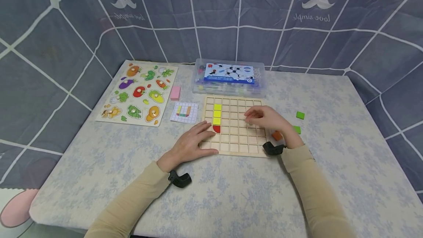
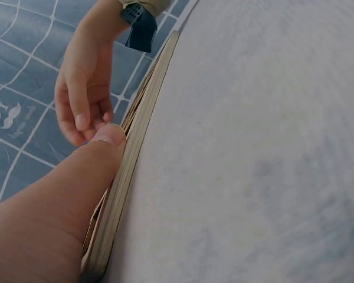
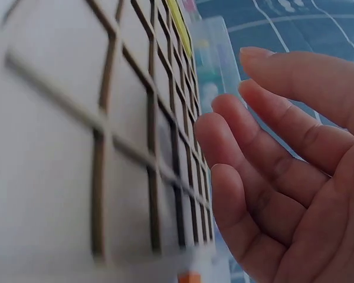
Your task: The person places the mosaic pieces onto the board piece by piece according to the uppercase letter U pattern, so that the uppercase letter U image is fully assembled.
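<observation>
A wooden grid board (image 1: 232,131) lies flat in front of me. Three yellow square tiles (image 1: 217,114) form a column on its left side, with a red rounded-corner tile (image 1: 216,129) directly below them. My left hand (image 1: 190,142) rests at the board's left edge, fingers spread near the red tile; in the left wrist view its thumb (image 2: 76,183) touches the board's rim. Over the right half of the board hovers my right hand (image 1: 268,117), fingers loosely bent. Nothing shows between its fingers (image 3: 262,156) in the right wrist view.
Right of the board lie two green tiles (image 1: 300,115) and an orange tile (image 1: 277,135), partly behind the right wrist. A pattern card (image 1: 184,117), pink block (image 1: 175,93) and vegetable puzzle (image 1: 145,111) are on the left. A clear plastic case (image 1: 229,89) stands behind the board.
</observation>
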Action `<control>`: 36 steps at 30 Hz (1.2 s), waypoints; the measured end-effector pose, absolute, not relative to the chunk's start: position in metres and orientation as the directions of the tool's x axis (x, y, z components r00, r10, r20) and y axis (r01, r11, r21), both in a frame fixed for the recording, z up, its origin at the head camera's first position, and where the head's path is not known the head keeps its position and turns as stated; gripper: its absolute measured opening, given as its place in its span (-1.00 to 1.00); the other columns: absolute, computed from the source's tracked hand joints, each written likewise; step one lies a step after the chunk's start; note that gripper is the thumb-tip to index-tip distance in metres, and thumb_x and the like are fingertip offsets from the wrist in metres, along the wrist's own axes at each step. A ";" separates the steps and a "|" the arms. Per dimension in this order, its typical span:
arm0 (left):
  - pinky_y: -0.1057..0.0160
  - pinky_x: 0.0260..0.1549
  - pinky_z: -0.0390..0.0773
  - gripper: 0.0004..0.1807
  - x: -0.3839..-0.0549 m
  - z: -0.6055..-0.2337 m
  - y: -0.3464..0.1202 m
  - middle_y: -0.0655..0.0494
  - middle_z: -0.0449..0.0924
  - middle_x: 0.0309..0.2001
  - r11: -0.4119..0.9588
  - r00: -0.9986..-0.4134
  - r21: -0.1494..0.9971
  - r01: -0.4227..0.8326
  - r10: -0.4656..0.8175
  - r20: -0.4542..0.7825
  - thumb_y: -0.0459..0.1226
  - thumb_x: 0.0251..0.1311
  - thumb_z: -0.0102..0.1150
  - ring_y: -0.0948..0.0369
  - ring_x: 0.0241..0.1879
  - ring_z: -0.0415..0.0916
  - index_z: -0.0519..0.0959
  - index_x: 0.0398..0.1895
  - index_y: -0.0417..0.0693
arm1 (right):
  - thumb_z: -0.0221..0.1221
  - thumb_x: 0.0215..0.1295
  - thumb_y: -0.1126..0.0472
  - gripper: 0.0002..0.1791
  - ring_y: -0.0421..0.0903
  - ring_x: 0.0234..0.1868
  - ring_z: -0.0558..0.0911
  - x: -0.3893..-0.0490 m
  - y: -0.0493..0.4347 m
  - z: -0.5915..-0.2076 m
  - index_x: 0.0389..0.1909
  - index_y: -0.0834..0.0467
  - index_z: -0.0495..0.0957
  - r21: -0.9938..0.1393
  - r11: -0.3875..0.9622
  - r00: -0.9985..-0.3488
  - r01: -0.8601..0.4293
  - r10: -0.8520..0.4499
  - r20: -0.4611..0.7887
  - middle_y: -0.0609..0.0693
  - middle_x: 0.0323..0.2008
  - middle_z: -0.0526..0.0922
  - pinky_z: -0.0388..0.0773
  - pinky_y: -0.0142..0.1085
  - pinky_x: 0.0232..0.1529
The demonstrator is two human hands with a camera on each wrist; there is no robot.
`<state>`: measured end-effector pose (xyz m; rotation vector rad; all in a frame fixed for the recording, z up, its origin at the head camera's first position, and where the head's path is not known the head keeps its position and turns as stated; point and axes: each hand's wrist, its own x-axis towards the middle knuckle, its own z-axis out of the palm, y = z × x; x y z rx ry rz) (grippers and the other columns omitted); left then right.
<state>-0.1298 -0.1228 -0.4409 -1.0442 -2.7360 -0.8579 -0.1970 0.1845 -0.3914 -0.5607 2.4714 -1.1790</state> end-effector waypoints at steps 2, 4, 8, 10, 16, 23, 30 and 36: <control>0.01 0.25 0.23 -0.36 -0.130 -0.441 -0.123 -0.11 0.32 0.28 0.607 -0.761 0.472 0.640 0.587 0.276 0.13 -0.02 0.32 0.02 0.35 0.12 0.56 0.07 -0.05 | 0.19 0.28 0.09 -0.65 -0.02 -0.20 0.58 -0.197 0.198 -0.390 -0.01 0.22 0.55 -0.783 0.593 -0.883 -0.187 -0.451 -0.131 0.07 -0.19 0.61 0.50 -0.14 -0.12; 0.01 0.25 0.23 -0.36 -0.130 -0.441 -0.123 -0.12 0.32 0.28 0.604 -0.758 0.471 0.643 0.589 0.281 0.14 -0.02 0.32 0.01 0.35 0.13 0.56 0.06 -0.05 | 0.19 0.29 0.10 -0.63 0.01 -0.17 0.58 -0.196 0.212 -0.388 0.01 0.25 0.54 -0.785 0.598 -0.903 -0.162 -0.411 -0.126 0.12 -0.16 0.61 0.51 -0.13 -0.12; 0.01 0.25 0.23 -0.36 -0.130 -0.441 -0.123 -0.12 0.33 0.28 0.602 -0.757 0.472 0.644 0.587 0.286 0.13 -0.02 0.32 0.00 0.34 0.13 0.57 0.06 -0.05 | 0.16 0.31 0.07 -0.56 0.02 -0.12 0.56 -0.195 0.236 -0.384 0.07 0.29 0.49 -0.791 0.602 -0.942 -0.106 -0.315 -0.114 0.17 -0.09 0.58 0.50 -0.15 -0.09; 0.01 0.25 0.24 -0.37 -0.130 -0.441 -0.123 -0.12 0.33 0.27 0.601 -0.757 0.472 0.645 0.585 0.289 0.13 -0.02 0.32 0.00 0.34 0.13 0.57 0.06 -0.05 | 0.16 0.31 0.04 -0.52 0.00 -0.10 0.55 -0.194 0.246 -0.381 0.09 0.30 0.47 -0.795 0.602 -0.959 -0.081 -0.265 -0.104 0.18 -0.07 0.57 0.47 -0.14 -0.04; 0.00 0.24 0.24 -0.38 -0.130 -0.441 -0.124 -0.12 0.34 0.27 0.594 -0.754 0.476 0.649 0.587 0.296 0.12 -0.01 0.32 0.00 0.34 0.14 0.57 0.06 -0.05 | 0.18 0.27 -0.03 -0.45 -0.10 -0.13 0.55 -0.191 0.274 -0.383 0.11 0.30 0.45 -0.802 0.594 -0.986 -0.059 -0.158 -0.045 0.16 -0.04 0.57 0.43 -0.17 -0.04; 0.01 0.25 0.24 -0.36 -0.130 -0.441 -0.123 -0.11 0.32 0.28 0.603 -0.758 0.472 0.643 0.589 0.281 0.14 -0.02 0.31 0.01 0.35 0.13 0.56 0.07 -0.04 | 0.19 0.05 -0.36 -0.30 -0.28 -0.18 0.52 -0.213 0.325 -0.430 0.07 0.05 0.52 -0.808 0.588 -1.000 -0.020 -0.007 0.019 -0.15 -0.10 0.58 0.41 -0.38 -0.22; 0.01 0.25 0.23 -0.36 -0.129 -0.439 -0.123 -0.12 0.32 0.28 0.605 -0.757 0.467 0.645 0.591 0.279 0.13 -0.02 0.31 0.01 0.34 0.13 0.57 0.06 -0.06 | 0.24 0.05 -0.30 -0.31 -0.26 -0.13 0.48 -0.210 0.353 -0.439 0.13 0.04 0.48 -0.805 0.591 -0.993 0.056 0.119 0.019 -0.09 -0.04 0.54 0.39 -0.39 -0.18; 0.03 0.26 0.22 -0.36 -0.129 -0.439 -0.123 -0.13 0.33 0.28 0.602 -0.755 0.467 0.648 0.591 0.285 0.13 -0.02 0.31 0.00 0.34 0.14 0.57 0.06 -0.07 | 0.25 0.08 -0.25 -0.32 -0.26 -0.11 0.46 -0.208 0.363 -0.444 0.17 0.03 0.45 -0.792 0.602 -0.982 0.104 0.189 0.015 -0.09 0.00 0.51 0.37 -0.42 -0.18</control>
